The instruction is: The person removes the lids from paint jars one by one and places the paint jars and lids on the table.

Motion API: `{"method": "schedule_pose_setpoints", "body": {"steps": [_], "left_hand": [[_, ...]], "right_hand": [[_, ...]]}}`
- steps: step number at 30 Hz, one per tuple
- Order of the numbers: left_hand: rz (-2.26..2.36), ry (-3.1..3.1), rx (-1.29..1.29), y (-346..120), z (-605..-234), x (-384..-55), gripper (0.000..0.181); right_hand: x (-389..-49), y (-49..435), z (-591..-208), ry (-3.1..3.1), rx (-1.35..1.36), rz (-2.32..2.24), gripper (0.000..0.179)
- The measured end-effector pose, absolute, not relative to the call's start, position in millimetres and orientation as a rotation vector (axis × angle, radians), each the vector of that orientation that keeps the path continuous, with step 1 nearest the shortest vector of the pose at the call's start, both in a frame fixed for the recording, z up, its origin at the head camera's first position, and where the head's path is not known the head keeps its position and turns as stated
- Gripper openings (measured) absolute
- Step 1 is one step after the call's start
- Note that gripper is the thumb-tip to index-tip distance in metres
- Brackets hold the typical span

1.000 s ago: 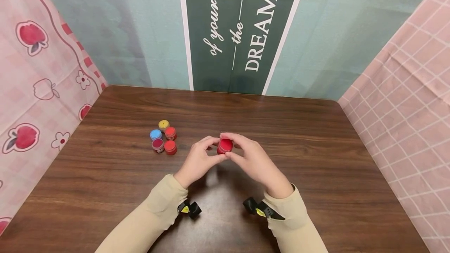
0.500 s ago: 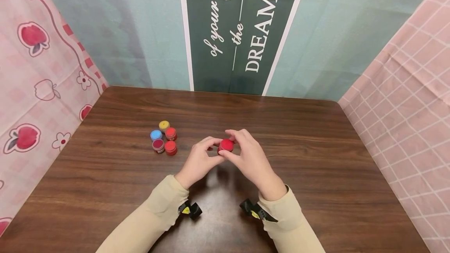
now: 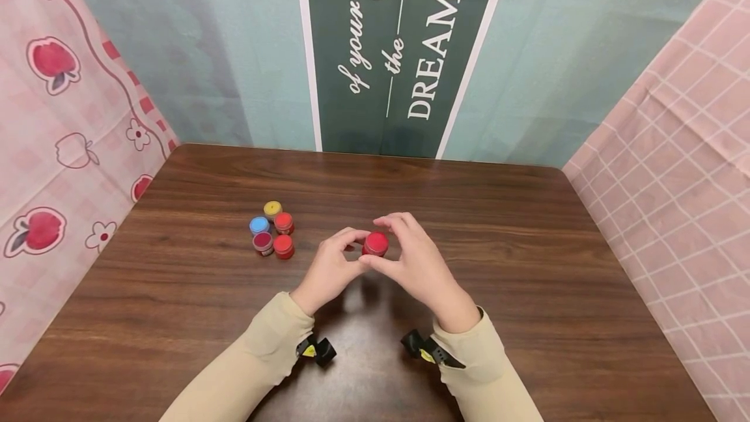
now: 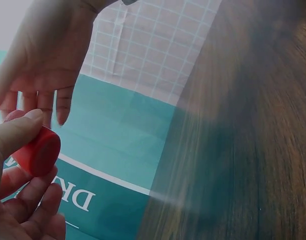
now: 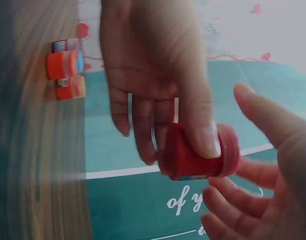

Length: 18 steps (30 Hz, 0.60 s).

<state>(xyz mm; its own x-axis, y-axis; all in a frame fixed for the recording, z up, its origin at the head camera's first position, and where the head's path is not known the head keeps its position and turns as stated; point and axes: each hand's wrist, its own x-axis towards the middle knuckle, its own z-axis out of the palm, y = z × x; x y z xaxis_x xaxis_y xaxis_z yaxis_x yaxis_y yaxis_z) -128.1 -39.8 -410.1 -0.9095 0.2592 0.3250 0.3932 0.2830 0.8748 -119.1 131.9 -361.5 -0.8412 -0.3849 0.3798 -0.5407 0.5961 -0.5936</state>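
Note:
A small red paint pot is held above the table's middle. My left hand pinches its body between thumb and fingers, seen clearly in the right wrist view, where the pot lies on its side with its lid toward the right hand. My right hand is spread around the lid end. Its thumb stands apart from the lid, and its fingers lie close below; whether they touch the lid cannot be told. In the left wrist view the pot shows its round red base.
Several more pots stand grouped on the wooden table at the left: yellow, blue, dark red and two bright red, one in front and one behind. Cloth hangings border the table.
My right hand's fingers have opened away from the pot's lid and the hand has tilted slightly. My left hand keeps its hold on the pot, almost still.

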Motion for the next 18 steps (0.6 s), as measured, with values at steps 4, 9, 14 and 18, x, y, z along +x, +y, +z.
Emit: {"method": "schedule_pose_setpoints", "body": {"steps": [4,9,14,18], "left_hand": [[-1.706,-2.412,-0.618,-39.0,-409.9,-127.8,0.031],[-1.692,-2.417,-0.606,-39.1,-409.1,-128.0,0.032],[-1.685,-2.442,-0.601,-40.7,-408.1,-128.6,0.036],[-1.678,-2.45,-0.603,-41.7,-407.6,-128.7,0.038]], "right_hand": [[-118.9,129.2,-363.5,-2.643,0.659,1.015,0.046],[-119.1,130.6,-361.0,-2.605,0.778,1.091,0.045],[-119.7,135.7,-357.6,-2.599,0.995,1.201,0.045],[-119.0,137.3,-356.8,-2.614,1.053,1.243,0.048]]}}
